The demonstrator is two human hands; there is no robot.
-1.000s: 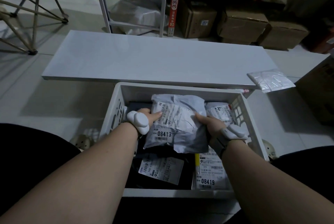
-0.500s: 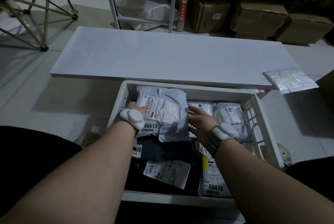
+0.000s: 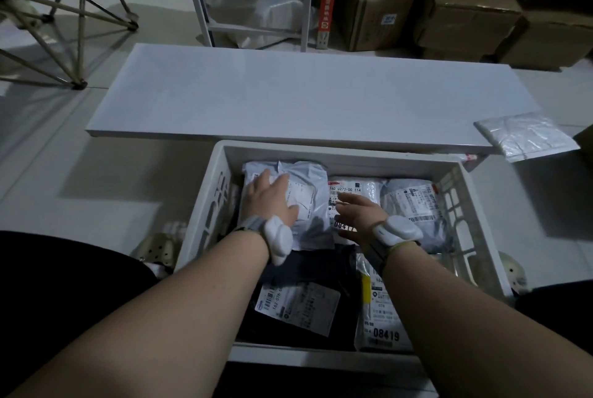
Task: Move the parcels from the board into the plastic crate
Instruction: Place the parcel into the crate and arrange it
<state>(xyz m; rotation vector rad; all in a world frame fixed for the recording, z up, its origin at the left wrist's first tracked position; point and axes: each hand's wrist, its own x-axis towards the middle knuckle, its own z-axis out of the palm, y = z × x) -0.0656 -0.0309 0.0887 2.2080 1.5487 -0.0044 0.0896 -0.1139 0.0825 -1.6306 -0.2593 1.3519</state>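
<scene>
A white plastic crate (image 3: 362, 155) stands on the floor in front of me, holding several parcels. A grey bagged parcel (image 3: 309, 192) lies flat in its far left corner, and my left hand (image 3: 268, 200) presses down on it with straight fingers. My right hand (image 3: 361, 216) hovers open over a white labelled parcel (image 3: 353, 187) in the far middle. Another grey parcel (image 3: 414, 205) lies at the far right, a black parcel (image 3: 305, 304) and a white parcel numbered 08419 (image 3: 378, 317) near me. The white board (image 3: 305, 99) lies beyond the crate with no parcels on it.
A clear plastic bag (image 3: 526, 134) overhangs the board's right end. Cardboard boxes (image 3: 465, 22) line the back right, a white metal frame (image 3: 256, 25) stands behind the board, and a wire-legged stand (image 3: 64, 22) is at the back left. Perforated shoes (image 3: 157, 248) flank the crate.
Both hands moved the grey parcel from mid-crate to the far left corner and laid it flat. My right hand let go of it; my left hand now presses on top.
</scene>
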